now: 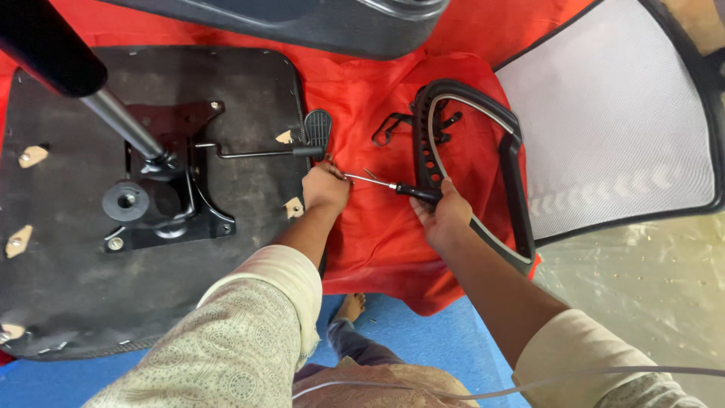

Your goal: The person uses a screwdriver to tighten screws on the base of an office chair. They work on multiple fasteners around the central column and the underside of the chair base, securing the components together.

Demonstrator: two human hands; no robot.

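On the red cloth (377, 242), beside the upturned seat base (68, 272), my right hand (442, 215) is gripping a screwdriver (393, 187); my left hand (325, 189) is pinching its tip, screw hidden.

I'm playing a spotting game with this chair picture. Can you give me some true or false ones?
1. The right hand holds a screwdriver. True.
2. The cloth under the parts is green. False: it is red.
3. The left hand is at the screwdriver's tip. True.
4. The chair seat lies right way up. False: its underside faces up, showing the metal plate.
5. The armrest lies on the mesh backrest. False: it lies beside it on the cloth.
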